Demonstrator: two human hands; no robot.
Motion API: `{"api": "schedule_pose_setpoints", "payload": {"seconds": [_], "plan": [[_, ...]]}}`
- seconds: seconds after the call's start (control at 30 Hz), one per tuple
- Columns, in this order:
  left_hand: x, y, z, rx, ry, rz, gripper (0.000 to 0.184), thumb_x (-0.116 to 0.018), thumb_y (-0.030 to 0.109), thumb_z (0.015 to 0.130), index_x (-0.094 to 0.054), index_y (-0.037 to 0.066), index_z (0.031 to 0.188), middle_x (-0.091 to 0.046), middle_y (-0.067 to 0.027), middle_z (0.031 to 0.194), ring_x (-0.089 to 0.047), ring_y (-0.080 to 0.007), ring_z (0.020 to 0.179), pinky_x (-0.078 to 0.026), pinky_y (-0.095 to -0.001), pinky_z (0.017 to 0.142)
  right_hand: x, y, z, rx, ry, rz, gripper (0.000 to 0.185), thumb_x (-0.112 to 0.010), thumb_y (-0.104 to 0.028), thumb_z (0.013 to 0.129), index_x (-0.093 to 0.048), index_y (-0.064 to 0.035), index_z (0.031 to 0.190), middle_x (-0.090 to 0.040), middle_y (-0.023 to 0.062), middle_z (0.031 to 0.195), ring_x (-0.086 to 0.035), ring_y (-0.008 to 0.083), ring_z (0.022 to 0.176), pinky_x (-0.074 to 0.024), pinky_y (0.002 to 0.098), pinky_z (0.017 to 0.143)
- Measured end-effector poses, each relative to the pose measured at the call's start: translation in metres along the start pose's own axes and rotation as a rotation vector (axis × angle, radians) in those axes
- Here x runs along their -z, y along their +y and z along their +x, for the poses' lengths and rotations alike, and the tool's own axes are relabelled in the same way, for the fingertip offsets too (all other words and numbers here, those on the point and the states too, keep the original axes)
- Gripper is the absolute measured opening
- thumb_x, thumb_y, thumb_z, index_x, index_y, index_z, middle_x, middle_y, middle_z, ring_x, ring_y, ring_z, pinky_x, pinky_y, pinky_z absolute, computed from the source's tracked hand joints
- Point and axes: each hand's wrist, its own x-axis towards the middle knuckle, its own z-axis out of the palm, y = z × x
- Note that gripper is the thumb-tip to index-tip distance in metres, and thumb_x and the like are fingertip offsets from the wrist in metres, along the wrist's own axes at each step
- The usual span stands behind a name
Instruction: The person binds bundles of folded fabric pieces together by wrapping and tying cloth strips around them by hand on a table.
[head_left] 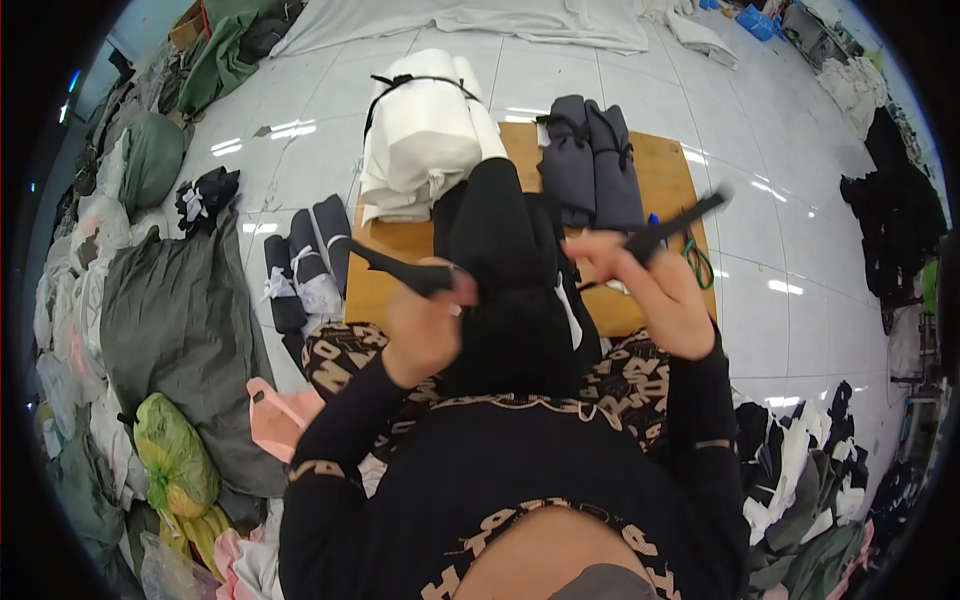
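Left grip [425, 322] is clamping one strip [402, 271], pointing to 10 o'clock; right grip [652, 288] is clamping another strip [678, 223], pointing to 2; black roll [495, 235] is lying between.

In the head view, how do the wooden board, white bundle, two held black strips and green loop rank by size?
1. Wooden board, partly covered
2. White bundle
3. Black strips: alike and blurred, so I won't rank one above the other
4. Green loop

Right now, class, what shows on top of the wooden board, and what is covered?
On the board: a tied white bundle, two tied grey rolls and green handles near the right edge. Black cloth blocks the middle; what lies beneath it cannot be seen.
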Motion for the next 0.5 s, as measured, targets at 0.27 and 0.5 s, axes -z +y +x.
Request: {"api": "schedule_pose_setpoints", "payload": {"seconds": [0.27,0.5], "plan": [[-0.048,-0.002,0.010,-0.551,-0.493,0.663,0.028,-0.049,0.016,0.082,-0.053,0.005,0.108,-0.055,-0.0146,0.105,-0.053,-0.0273,0.099,-0.041,-0.0380,0.086,-0.083,-0.024,0.067,0.614,-0.611,-1.004,0.026,-0.059,-0.030,0.078,-0.068,-0.0057,0.080,-0.054,0.0095,0.118,-0.044,0.0244,0.116,-0.0337,0.0377,0.091],[-0.004,0.008,0.052,0.828,-0.329,-0.292,0.017,-0.045,0.017,0.088,-0.054,0.003,0.086,-0.060,-0.0072,0.068,-0.049,-0.0162,0.051,-0.039,-0.0296,0.048,-0.034,0.026,0.051,0.372,0.360,-0.191,0.025,-0.065,-0.012,0.075,-0.059,-0.0004,0.096,-0.051,0.0190,0.115,-0.053,0.0295,0.102,-0.0422,0.0341,0.086]]}}
